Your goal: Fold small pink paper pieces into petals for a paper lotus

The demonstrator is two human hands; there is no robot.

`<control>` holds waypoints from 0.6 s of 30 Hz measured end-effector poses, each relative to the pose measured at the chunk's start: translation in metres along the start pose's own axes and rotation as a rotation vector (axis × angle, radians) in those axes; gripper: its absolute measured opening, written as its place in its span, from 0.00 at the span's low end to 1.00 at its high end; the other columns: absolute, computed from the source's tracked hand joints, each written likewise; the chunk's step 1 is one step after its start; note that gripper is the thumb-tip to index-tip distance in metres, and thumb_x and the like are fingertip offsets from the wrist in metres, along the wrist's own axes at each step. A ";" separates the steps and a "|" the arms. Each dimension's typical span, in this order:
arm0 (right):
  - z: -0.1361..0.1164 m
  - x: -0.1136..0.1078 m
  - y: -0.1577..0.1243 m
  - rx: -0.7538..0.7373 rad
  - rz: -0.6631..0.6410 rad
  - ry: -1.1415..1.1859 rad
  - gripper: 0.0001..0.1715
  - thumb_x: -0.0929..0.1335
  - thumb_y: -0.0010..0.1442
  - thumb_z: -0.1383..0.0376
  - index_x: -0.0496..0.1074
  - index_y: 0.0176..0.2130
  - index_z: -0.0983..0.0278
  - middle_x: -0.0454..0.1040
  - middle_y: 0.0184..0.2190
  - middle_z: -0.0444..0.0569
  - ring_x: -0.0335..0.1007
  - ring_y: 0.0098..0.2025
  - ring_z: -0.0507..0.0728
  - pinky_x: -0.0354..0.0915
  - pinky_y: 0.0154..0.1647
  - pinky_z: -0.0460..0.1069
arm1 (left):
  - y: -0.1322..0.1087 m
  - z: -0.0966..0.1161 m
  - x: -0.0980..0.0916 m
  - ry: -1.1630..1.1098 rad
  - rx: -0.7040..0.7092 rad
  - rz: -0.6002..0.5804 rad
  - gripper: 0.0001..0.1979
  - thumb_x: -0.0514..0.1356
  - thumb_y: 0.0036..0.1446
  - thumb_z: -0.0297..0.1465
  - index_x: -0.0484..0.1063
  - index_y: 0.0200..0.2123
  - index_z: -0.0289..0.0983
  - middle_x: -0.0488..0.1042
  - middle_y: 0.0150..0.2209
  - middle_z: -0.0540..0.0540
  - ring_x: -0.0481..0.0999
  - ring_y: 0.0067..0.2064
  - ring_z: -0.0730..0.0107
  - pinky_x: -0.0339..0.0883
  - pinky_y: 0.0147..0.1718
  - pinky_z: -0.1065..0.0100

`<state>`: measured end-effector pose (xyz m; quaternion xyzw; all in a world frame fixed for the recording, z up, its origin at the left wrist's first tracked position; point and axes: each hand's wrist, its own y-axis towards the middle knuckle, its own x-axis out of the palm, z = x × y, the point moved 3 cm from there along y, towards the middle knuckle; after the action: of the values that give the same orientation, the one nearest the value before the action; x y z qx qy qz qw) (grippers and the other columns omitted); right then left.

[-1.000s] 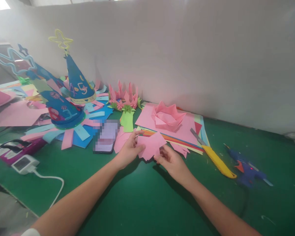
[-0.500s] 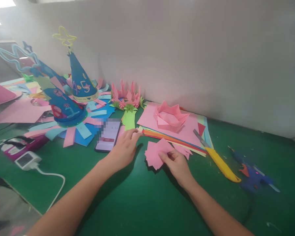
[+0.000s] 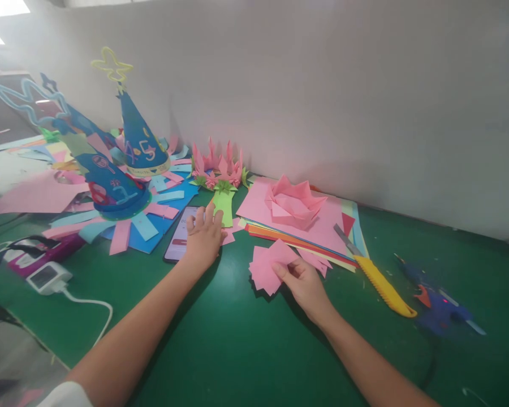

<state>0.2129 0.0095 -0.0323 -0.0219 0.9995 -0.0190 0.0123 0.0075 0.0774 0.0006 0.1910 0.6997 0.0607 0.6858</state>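
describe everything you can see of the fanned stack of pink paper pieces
The fanned stack of flat, matte pink paper pieces shows pointed corners jutting out along its left and lower edges; their number is unclear. The right hand's grip holds its right side, thumb on top. It is over the smooth green tabletop; whether it touches cannot be told.

Central gap: the green table (image 3: pixel 231 339) gives a passage between the left hand (image 3: pixel 206 234) and the pink paper pieces (image 3: pixel 266 268), up to the sheet stack (image 3: pixel 333 206).
Phone access: blocked from the right by the left hand.
Right lane: passable between the right hand (image 3: pixel 303 282) and the yellow cutter (image 3: pixel 385 285).
Far right: glue gun (image 3: pixel 439 311) obstructs beside the cutter; bare table lies beyond.
Far limit: wall (image 3: pixel 365 102).
Left side: tall blue cone hats (image 3: pixel 131 121) obstruct; white cable (image 3: pixel 99 304) crosses nearer.
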 end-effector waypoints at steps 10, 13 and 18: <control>-0.002 0.000 0.000 0.011 -0.057 -0.024 0.23 0.70 0.52 0.54 0.73 0.45 0.65 0.78 0.41 0.53 0.73 0.43 0.61 0.69 0.43 0.55 | -0.044 0.041 -0.009 -0.098 0.293 -0.287 0.19 0.50 0.62 0.30 0.65 0.52 0.26 0.65 0.54 0.30 0.66 0.54 0.51 0.62 0.49 0.55; -0.001 0.000 0.000 -0.001 -0.068 -0.037 0.23 0.69 0.53 0.54 0.73 0.45 0.65 0.78 0.39 0.53 0.73 0.43 0.61 0.69 0.43 0.55 | -0.057 0.057 -0.006 0.028 0.323 -0.380 0.24 0.50 0.61 0.29 0.59 0.57 0.19 0.58 0.59 0.26 0.56 0.61 0.43 0.54 0.57 0.51; 0.000 0.000 0.001 -0.019 -0.083 -0.014 0.21 0.70 0.53 0.55 0.73 0.43 0.64 0.78 0.39 0.52 0.73 0.43 0.61 0.69 0.43 0.54 | -0.050 0.057 -0.012 0.188 0.236 -0.473 0.29 0.52 0.61 0.32 0.55 0.59 0.15 0.57 0.59 0.24 0.53 0.62 0.41 0.51 0.58 0.53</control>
<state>0.2124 0.0110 -0.0322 -0.0636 0.9978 -0.0100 0.0183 0.0542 0.0170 -0.0086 0.0945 0.7876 -0.1653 0.5861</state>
